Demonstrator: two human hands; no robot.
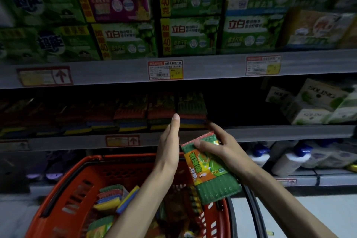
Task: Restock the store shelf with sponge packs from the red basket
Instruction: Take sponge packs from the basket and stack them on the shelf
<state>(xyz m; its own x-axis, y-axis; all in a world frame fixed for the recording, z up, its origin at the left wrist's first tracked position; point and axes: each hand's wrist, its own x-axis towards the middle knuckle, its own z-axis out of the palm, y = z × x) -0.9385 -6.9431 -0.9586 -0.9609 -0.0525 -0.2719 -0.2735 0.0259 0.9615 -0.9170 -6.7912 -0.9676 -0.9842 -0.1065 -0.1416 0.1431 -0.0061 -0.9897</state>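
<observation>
Right hand (222, 147) pinches the sponge pack (210, 172) by its top end only, thumb across the front face, other fingers mostly hidden behind it. The pack hangs tilted, its lower end over the right rim of the red basket (77, 168) and its top just below the lip of the middle shelf (270, 131). Left hand (169, 141) holds nothing: fingers straight, edge-on, tip up against the rightmost shelved stack (191, 110); can't tell if it's actually touching. Looks like it's bracing or aligning that stack while the new pack goes in, probably into the dark stretch to the right, before the white boxes (313, 106). More packs (112, 197) sit in the basket, so the job is partway at best. Risks: a one-end pinch on slick wrap means the pack could swing or slip, and the lower end could catch the shelf lip on the way in. The shelf interior is dim, so depth is hard to judge, and a push could topple or shove the neighbouring stack. The black basket handle (251, 208) sits close under the right forearm, a possible snag.
</observation>
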